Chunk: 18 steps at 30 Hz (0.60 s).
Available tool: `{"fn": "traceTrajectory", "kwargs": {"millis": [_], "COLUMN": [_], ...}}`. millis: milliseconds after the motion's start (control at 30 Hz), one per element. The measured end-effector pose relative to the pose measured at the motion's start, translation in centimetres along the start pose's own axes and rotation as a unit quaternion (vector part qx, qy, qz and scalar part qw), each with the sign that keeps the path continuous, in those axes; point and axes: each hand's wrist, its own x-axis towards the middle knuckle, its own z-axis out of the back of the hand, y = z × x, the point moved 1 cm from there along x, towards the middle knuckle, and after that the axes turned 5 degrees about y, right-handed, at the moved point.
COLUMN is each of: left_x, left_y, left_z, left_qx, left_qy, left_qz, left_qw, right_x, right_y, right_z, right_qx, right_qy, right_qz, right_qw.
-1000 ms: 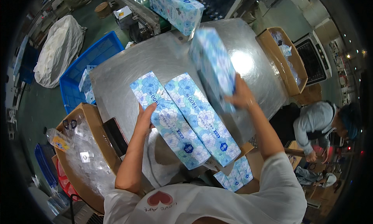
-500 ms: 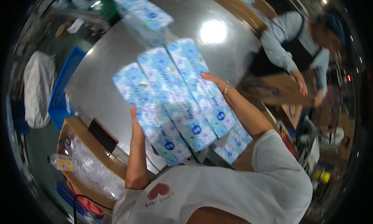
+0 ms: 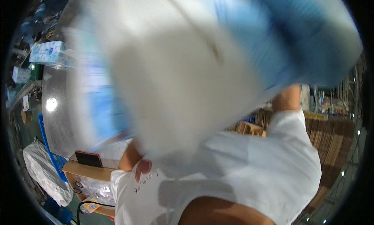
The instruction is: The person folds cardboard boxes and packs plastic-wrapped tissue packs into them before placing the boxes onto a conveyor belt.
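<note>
A stack of blue floral tissue packs [image 3: 296,34] fills the upper middle, very near and smeared by motion. Pale, plain faces of the packs show in the centre, with blue print on both sides. My left forearm [image 3: 129,158] reaches up behind the stack's lower left corner; the packs cover that hand's fingers. On the right, my right wrist [image 3: 290,96] runs up to the stack's underside, and its fingers are hidden too. Both hands carry the stack between them, raised off the metal table [image 3: 58,127]. Another floral tissue pack [image 3: 48,53] stands on the table's far left part.
At the lower left, a cardboard box [image 3: 87,172] contains clear plastic wrap, with a dark phone [image 3: 89,158] by its edge. A blue crate [image 3: 52,147] and a white sack [image 3: 46,174] lie beyond. Stacked flat cardboard [image 3: 331,147] stands at the right.
The tissue packs have come up off the table area, close to the view, and turned so pale faces show. My view has swung right; the co-worker is out of sight.
</note>
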Motion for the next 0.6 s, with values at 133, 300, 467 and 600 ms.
{"fn": "traceTrajectory", "kwargs": {"millis": [133,300,467,600], "left_x": [-3.2,0.4,3.9,1.6], "left_y": [2.0,3.6,4.2,2.9], "left_z": [-0.2,-0.4,-1.2,-1.9], "left_qx": [0.022,-0.013,0.005,0.21], "left_qy": [0.088,-0.059,0.068,0.249], "left_qz": [0.073,0.15,0.16,0.05], "left_qw": [0.993,0.987,0.985,0.944], "right_x": [-2.1,8.5,7.6,-0.1], "right_y": [-5.0,-19.6,-13.9,-11.1], "right_z": [-2.9,-6.4,-9.1,-13.6], "right_qx": [0.025,-0.021,-0.406,-0.381], "right_qy": [0.009,-0.209,-0.195,-0.113], "right_qz": [-0.09,-0.287,-0.118,-0.304], "right_qw": [0.996,0.935,0.885,0.866]}}
